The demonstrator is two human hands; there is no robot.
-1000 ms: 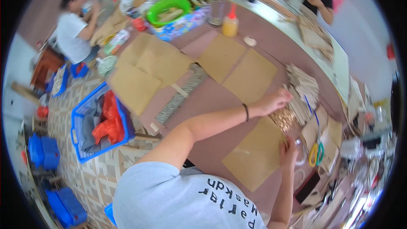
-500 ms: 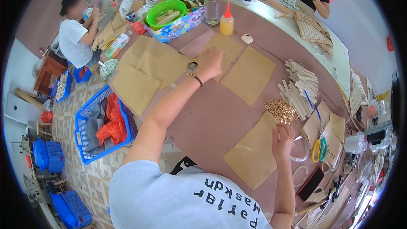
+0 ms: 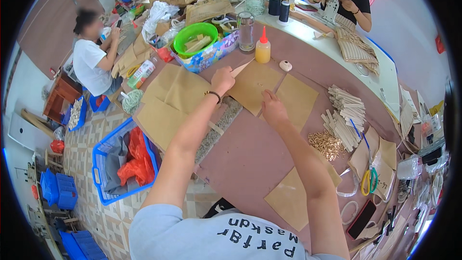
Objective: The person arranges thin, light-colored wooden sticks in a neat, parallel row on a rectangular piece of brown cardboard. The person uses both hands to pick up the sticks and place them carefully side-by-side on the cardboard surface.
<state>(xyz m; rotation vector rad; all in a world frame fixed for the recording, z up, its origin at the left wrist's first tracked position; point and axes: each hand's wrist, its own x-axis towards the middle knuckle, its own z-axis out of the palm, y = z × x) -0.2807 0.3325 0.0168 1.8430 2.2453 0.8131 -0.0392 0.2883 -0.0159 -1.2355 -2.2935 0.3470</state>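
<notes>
Fingers of our left hand (image 3: 223, 81) are curled nearly together at the left side of one tan sheet (image 3: 248, 91), beside a pale pointed flap (image 3: 242, 69); we cannot tell whether they grip it. Our right hand (image 3: 274, 109) has its fingers drawn close over the lower part of that sheet, near a second tan sheet (image 3: 301, 101) just to its right; we cannot tell whether anything is pinched there. Both sheets lie on our brown table (image 3: 236, 163). We wear a dark bracelet (image 3: 214, 95) on the left wrist, and left of it more tan sheets (image 3: 161, 94) overlap, beside a speckled grey strip (image 3: 219, 132). Our right forearm partly hides another tan sheet (image 3: 288, 202); near it we have a heap of gold links (image 3: 326, 145) and bundles of pale strips (image 3: 345, 110). Farther right lie scissors (image 3: 369, 181) with yellow and green handles. Beyond the sheets we see a red-nozzled squeeze bottle (image 3: 263, 52), a glass jar (image 3: 246, 31) and a flower-patterned box (image 3: 207, 60). Past these, a person in a dark top has both hands at a sewing machine (image 3: 331, 9).
</notes>
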